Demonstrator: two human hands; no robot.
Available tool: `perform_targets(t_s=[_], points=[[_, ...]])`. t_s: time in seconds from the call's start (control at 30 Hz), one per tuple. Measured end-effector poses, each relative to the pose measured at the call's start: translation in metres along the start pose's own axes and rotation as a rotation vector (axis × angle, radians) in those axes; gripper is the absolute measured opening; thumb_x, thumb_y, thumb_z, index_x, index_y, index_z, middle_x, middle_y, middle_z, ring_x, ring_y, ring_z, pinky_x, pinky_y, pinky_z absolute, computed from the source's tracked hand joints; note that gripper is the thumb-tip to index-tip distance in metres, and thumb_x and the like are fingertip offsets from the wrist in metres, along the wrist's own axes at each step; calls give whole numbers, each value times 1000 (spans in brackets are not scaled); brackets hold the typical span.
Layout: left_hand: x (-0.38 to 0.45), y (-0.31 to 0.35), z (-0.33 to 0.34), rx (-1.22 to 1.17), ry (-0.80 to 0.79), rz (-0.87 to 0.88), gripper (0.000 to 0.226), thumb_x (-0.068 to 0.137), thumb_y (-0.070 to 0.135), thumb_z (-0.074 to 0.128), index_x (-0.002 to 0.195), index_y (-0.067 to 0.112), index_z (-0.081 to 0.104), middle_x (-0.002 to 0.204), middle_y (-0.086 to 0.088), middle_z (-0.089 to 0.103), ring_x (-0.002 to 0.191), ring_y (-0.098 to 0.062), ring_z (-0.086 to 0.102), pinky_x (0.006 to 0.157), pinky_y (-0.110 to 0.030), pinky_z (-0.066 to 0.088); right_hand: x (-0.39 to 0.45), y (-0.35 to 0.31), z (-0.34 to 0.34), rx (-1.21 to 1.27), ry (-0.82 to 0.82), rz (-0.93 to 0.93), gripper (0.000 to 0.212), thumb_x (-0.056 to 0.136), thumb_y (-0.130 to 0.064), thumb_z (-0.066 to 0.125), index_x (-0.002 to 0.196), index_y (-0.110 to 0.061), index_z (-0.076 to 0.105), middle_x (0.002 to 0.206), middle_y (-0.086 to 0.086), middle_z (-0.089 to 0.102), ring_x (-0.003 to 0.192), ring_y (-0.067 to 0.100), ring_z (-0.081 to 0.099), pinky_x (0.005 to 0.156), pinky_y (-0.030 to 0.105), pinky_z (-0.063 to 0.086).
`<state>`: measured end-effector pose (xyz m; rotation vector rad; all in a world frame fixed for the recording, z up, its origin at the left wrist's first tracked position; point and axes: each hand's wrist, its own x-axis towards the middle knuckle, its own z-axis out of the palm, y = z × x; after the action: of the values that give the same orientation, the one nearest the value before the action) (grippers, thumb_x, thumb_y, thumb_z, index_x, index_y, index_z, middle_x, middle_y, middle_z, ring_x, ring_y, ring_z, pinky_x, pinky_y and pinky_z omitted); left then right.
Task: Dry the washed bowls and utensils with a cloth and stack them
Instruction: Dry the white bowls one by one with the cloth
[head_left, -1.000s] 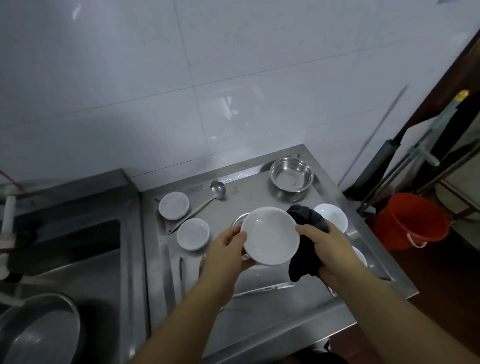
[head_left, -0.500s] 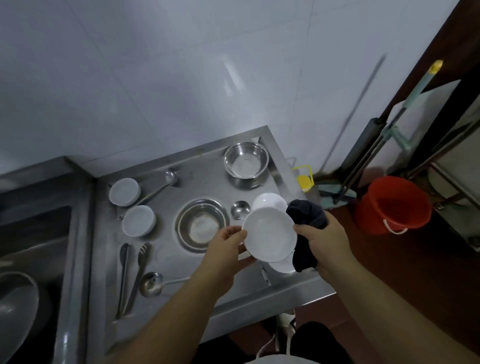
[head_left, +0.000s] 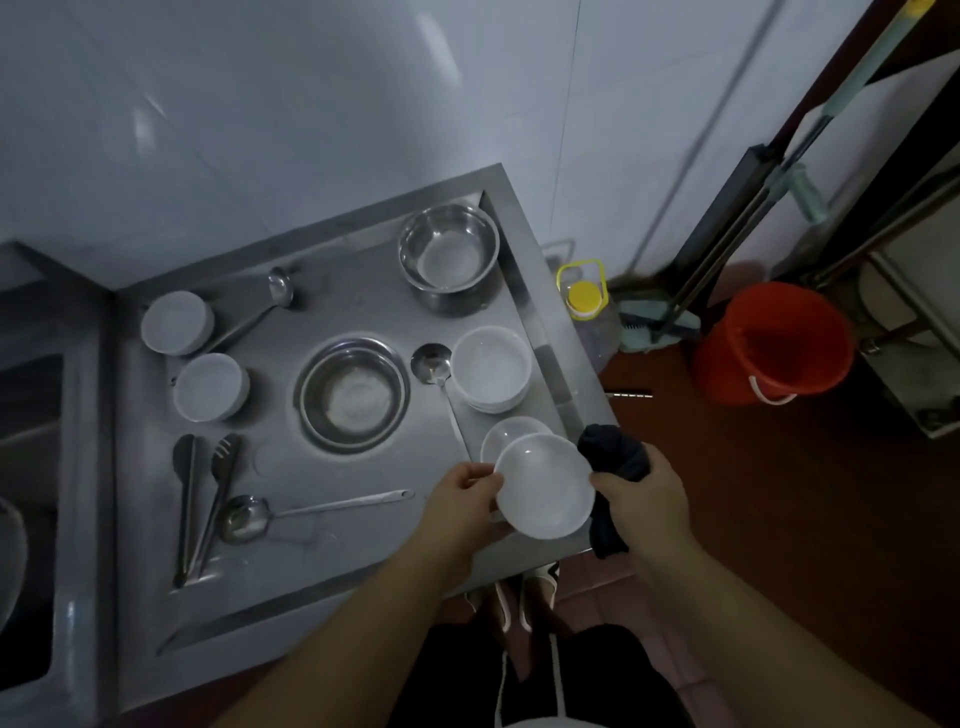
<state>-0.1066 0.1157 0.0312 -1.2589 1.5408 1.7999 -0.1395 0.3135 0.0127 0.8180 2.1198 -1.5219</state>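
My left hand (head_left: 460, 499) grips the left rim of a white bowl (head_left: 545, 486), held above the drainboard's front right corner. My right hand (head_left: 644, 499) holds a dark cloth (head_left: 615, 460) bunched against the bowl's right rim. Just behind the held bowl another white bowl (head_left: 506, 436) sits on the drainboard (head_left: 291, 467). A stack of white bowls (head_left: 491, 371) stands further back on the right. Two upturned white bowls (head_left: 176, 322) (head_left: 210, 387) lie at the left. Two steel bowls (head_left: 449, 254) (head_left: 353, 395) sit at the back right and in the middle.
Ladles (head_left: 280, 291) (head_left: 434, 364) (head_left: 244, 519) and tongs (head_left: 205, 499) lie on the drainboard. A sink basin (head_left: 21, 467) is at the left. On the floor to the right stand a yellow-capped jug (head_left: 584, 296), a red bucket (head_left: 774, 343) and mop handles (head_left: 753, 197).
The view has swung down and right, so more of the drainboard shows. Both hands with the bowl and cloth have lowered toward the front right corner, over the bowl there.
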Motion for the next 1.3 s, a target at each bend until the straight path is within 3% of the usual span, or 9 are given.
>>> perform_targets(t_s=[0.1,0.23,0.3,0.4,0.5,0.6,0.8,1.13,1.3], points=[[20,-9,3,37,52,-12,8,101,16,65,108,17,69,116,-9,70,105,-25,70,94,-49,62,11,8,7,-45,2,0,39,86,-11,77,110,-34,56,97,-9,62,93,26,63,86,50,57],[45,-14,5,64,113,14,7,99,19,68,107,17,68,113,-11,71,100,-28,72,89,-50,64,27,10,18,-75,7,-41,32,86,-9,75,105,-28,58,93,-5,63,87,23,63,76,41,52],[55,-16,5,103,164,39,7,99,22,69,104,18,69,107,-11,72,94,-30,73,85,-52,65,35,10,25,-91,12,-45,28,86,-9,75,99,-26,57,89,-3,62,81,20,61,75,40,50],[67,-15,6,183,224,78,4,100,23,67,99,19,68,95,-7,72,82,-27,71,83,-54,65,43,9,38,-112,32,-52,24,85,-8,74,92,-22,56,88,5,62,82,28,62,74,43,53],[75,-16,6,217,257,84,5,101,22,65,99,19,67,94,-3,71,80,-24,70,81,-54,65,49,11,47,-145,27,-69,29,85,-9,73,86,-31,54,87,2,63,83,28,64,76,45,54],[83,-17,6,228,278,91,5,101,23,65,98,21,68,94,-1,71,82,-24,70,80,-53,65,54,14,53,-140,25,-83,22,85,-10,72,96,-25,59,85,0,63,80,21,63,72,41,51],[94,-17,5,276,308,106,8,100,22,66,93,25,66,93,1,71,81,-24,71,79,-51,66,61,13,59,-220,13,-193,21,87,-7,70,96,-22,59,77,-7,56,70,8,55,58,27,37],[92,-16,3,356,317,121,6,99,24,66,103,21,70,90,1,72,75,-24,75,74,-47,67,59,5,38,-238,24,-225,29,92,-19,74,108,-35,56,89,-16,60,79,-3,56,63,19,39],[83,-10,-1,448,313,147,9,95,27,64,103,23,68,93,0,73,83,-23,74,82,-47,65,50,-6,20,-271,80,-278,24,93,-19,72,111,-30,61,88,-13,62,78,-1,57,62,21,39]])
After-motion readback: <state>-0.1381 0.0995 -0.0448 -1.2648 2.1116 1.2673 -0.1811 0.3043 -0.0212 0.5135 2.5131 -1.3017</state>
